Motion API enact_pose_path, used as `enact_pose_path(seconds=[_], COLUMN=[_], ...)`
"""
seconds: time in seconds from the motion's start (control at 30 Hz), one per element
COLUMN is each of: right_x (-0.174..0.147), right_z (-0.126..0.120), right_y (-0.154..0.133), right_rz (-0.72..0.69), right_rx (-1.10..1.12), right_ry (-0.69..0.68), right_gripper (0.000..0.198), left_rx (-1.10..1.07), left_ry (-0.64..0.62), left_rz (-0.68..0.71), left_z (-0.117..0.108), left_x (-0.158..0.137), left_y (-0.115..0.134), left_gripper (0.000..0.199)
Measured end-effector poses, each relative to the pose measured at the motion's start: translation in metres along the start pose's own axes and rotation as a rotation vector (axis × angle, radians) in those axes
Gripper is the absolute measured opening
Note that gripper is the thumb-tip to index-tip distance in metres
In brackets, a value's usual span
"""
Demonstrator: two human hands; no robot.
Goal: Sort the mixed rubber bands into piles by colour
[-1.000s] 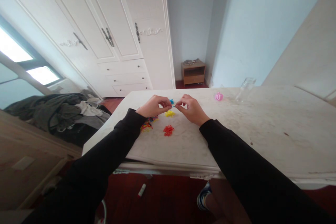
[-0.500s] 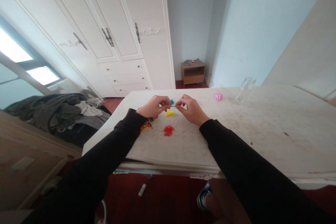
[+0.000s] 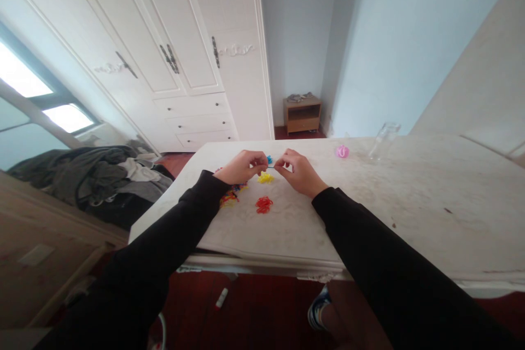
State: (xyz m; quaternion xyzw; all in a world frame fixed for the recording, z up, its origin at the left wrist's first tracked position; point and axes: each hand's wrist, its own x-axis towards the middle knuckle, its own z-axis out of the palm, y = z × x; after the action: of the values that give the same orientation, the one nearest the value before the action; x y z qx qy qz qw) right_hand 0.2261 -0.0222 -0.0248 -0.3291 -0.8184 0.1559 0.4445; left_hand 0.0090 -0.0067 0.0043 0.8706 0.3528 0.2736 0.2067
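Between my fingertips a thin dark-blue band (image 3: 271,167), seemingly a rubber band, is stretched straight. My left hand (image 3: 247,166) pinches its left end and my right hand (image 3: 298,171) pinches the other; both are closed. Just behind the band lies a small blue pile (image 3: 269,159), partly hidden by my fingers. In front of it is a heap of yellow bands (image 3: 266,178), and nearer to me a heap of red bands (image 3: 264,205). Under my left wrist a mixed-colour pile of bands (image 3: 230,196) is partly covered by my hand and sleeve.
The whitish table (image 3: 369,219) carries a pink round object (image 3: 342,151) and a clear glass bottle (image 3: 383,142) at the back right. A marker (image 3: 221,299) lies on the red floor. Clothes (image 3: 98,180) are heaped at left, with a white wardrobe (image 3: 197,65) behind.
Almost nothing differs. Both hands keep the same pinch on the stretched band, and the view has shifted very slightly.
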Motion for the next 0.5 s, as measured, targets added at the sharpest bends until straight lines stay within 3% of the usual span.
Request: enact_pose_path(seconds=[0.5], right_x=[-0.0006], right_z=[0.0001], right_y=[0.0005], right_rz=[0.004], right_rx=[-0.007], right_ry=[-0.019], right_gripper=[0.013], left_rx=[0.011], left_ry=[-0.025], left_rz=[-0.004], left_z=[-0.0004], left_x=[0.0], left_y=[-0.0001], left_gripper=[0.008])
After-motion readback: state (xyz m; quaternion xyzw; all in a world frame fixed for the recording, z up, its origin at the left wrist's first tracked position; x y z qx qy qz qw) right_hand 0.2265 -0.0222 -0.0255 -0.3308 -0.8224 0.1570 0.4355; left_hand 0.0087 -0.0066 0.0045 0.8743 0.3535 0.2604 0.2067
